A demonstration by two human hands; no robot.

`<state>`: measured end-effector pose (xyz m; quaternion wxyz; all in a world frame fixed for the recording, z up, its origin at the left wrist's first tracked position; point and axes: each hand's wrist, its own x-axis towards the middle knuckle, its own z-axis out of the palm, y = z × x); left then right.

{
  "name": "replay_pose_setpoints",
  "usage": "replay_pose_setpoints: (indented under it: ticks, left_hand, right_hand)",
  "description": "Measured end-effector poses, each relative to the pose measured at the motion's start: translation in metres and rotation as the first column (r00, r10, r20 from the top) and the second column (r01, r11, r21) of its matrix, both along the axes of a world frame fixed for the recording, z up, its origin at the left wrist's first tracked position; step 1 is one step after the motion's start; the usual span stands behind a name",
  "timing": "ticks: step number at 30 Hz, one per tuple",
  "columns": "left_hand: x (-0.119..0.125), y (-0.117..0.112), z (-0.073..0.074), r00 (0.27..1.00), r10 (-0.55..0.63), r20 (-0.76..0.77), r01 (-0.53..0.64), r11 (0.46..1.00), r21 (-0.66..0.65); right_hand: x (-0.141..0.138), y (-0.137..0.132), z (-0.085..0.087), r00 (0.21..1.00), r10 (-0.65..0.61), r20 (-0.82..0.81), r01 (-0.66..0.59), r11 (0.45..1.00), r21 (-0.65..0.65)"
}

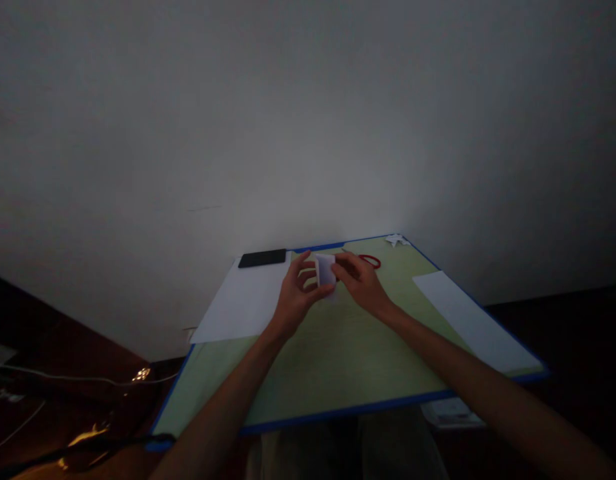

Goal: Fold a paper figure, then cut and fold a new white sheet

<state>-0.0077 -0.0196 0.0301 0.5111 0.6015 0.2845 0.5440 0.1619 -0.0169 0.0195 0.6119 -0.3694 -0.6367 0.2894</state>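
Between my two hands, above the middle of the table, is a small folded piece of white paper (326, 268). My left hand (299, 288) grips its left side and lower edge, the thumb beneath and the fingers curved behind. With thumb and fingertips my right hand (357, 277) pinches the paper's right edge. Just beyond the right hand lie scissors with red handles (371, 261), their blades partly hidden. A white sheet of paper (238, 300) lies flat to the left of my left hand.
A black phone-like slab (262, 258) rests on the left sheet's far end. A cut paper star (397, 240) lies at the far right corner. Another white strip (475, 320) runs along the right side. The pale green table (333, 373) has blue edging and meets a wall (308, 133).
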Motion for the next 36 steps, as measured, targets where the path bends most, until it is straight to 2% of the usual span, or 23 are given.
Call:
replay_pose_setpoints:
  ticks: [2, 7, 10, 18, 24, 28, 30, 33, 36]
  left_hand:
    - [0.000, 0.000, -0.002, 0.999, 0.021, -0.042, -0.018, 0.998, 0.062]
    - [0.001, -0.003, -0.006, 0.985, 0.069, -0.160, -0.019, 0.956, 0.293]
    - [0.003, -0.005, -0.006, 0.980, 0.053, -0.192, 0.013, 0.945, 0.326]
    - [0.005, -0.008, -0.007, 0.965, 0.072, -0.251, 0.034, 0.917, 0.397]
    - [0.005, -0.010, -0.005, 0.968, 0.131, -0.216, -0.059, 0.948, 0.312]
    - [0.002, -0.006, -0.005, 0.929, 0.281, -0.239, -0.222, 0.944, 0.246]
    - [0.001, -0.004, -0.005, 0.914, 0.316, -0.253, -0.268, 0.941, 0.206]
    - [0.001, -0.003, -0.004, 0.915, 0.315, -0.253, -0.283, 0.946, 0.156]
    - [0.003, -0.003, -0.003, 0.913, 0.313, -0.263, -0.281, 0.948, 0.151]
  right_hand:
    - [0.002, 0.000, 0.000, 0.995, -0.085, 0.051, 0.082, 0.995, 0.053]
    - [0.002, -0.005, 0.007, 0.967, -0.147, 0.210, 0.092, 0.964, 0.248]
    - [0.001, -0.010, 0.009, 0.949, -0.228, 0.217, 0.144, 0.927, 0.345]
    - [0.003, -0.014, 0.011, 0.919, -0.352, 0.179, 0.255, 0.875, 0.412]
    - [0.001, -0.012, 0.013, 0.927, -0.332, 0.172, 0.257, 0.900, 0.353]
    - [-0.001, -0.007, 0.009, 0.959, -0.273, 0.079, 0.250, 0.942, 0.225]
    - [0.000, -0.004, 0.007, 0.956, -0.291, 0.028, 0.281, 0.942, 0.184]
    - [0.001, -0.002, 0.003, 0.933, -0.351, 0.073, 0.327, 0.917, 0.229]
    - [0.001, -0.003, 0.001, 0.919, -0.337, 0.207, 0.268, 0.915, 0.301]
